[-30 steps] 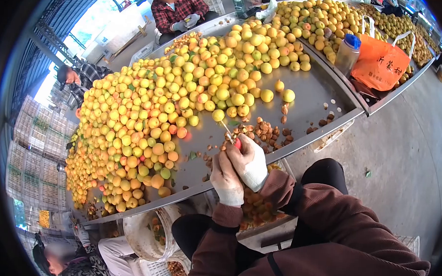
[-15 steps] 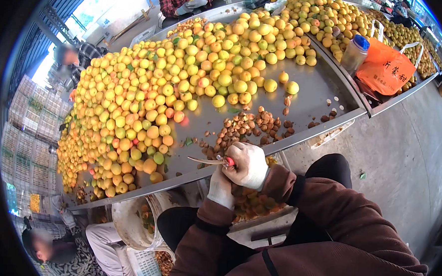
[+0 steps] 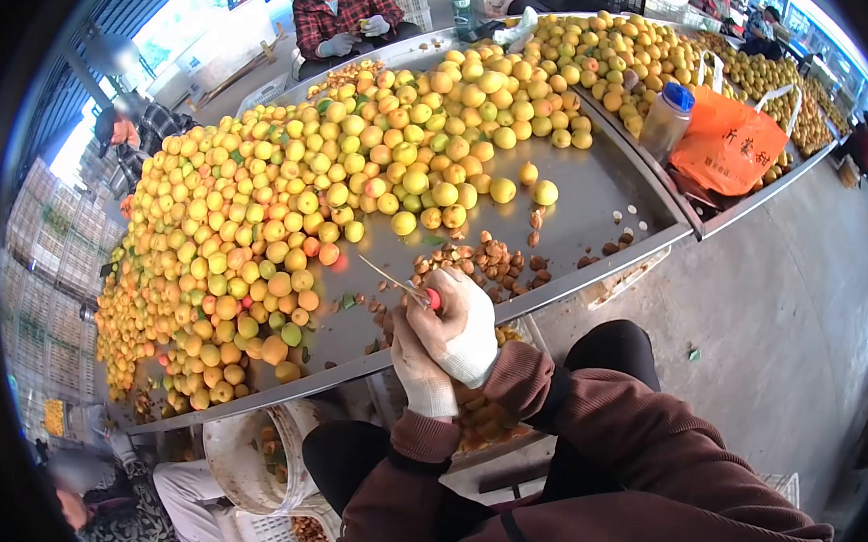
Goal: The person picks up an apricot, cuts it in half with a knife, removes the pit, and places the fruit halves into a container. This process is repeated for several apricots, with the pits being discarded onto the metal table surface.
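My right hand point(image 3: 459, 323), in a pale glove, is closed around the red handle of a thin-bladed knife point(image 3: 392, 280). Its blade points away to the upper left. Just below and touching it, my left hand point(image 3: 417, 366), also gloved, has its fingers curled together; whatever it may hold is hidden. Both hands are above the near edge of the metal table point(image 3: 595, 196). Beyond them lies a pile of brown fruit pits point(image 3: 493, 262). A large heap of yellow-orange apricots point(image 3: 260, 223) covers the table's left and far parts.
An orange bag point(image 3: 730, 144) and a blue-capped plastic jar point(image 3: 666, 121) stand at the right. A white bucket point(image 3: 247, 462) is below the table edge at left, and cut fruit point(image 3: 490, 426) lies beneath my hands. Other people sit around the table, one in a checked shirt point(image 3: 344, 16).
The view has shifted, so the table appears lower and further left. My hands stay together, with the blade now tilted more upward. The person in the checked shirt has raised their hands.
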The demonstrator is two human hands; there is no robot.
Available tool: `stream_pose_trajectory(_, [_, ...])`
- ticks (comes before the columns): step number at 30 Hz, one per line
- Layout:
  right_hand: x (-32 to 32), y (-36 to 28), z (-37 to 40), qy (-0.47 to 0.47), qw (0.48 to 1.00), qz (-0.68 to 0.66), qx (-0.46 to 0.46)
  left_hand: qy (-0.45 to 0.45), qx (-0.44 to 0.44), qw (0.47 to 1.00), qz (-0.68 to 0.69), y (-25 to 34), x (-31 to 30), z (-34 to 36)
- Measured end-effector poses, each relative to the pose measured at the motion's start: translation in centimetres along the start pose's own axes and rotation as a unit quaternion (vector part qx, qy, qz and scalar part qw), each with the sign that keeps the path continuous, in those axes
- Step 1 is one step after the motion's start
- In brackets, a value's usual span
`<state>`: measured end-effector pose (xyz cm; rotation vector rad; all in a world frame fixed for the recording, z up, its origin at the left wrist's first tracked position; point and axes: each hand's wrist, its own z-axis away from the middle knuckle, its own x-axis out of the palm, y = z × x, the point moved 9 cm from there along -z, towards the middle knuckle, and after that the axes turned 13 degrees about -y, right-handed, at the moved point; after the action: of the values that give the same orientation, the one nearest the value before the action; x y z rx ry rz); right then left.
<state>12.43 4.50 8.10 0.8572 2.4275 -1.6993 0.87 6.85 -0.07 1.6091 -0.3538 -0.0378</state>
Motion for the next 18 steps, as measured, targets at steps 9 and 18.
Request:
stream_pose_trajectory(9, [1.4, -3.3, 2.0, -0.143, 0.967, 0.093, -0.188, -0.146, -0.136, 0.945, 0.259, -4.4, -0.7, 3.8])
stream_pose_trajectory(18, [3.9, -3.1, 4.6, -0.204, 0.941, 0.069, -0.262, -0.268, -0.088, 0.947, -0.152, -5.0, -1.6, 7.2])
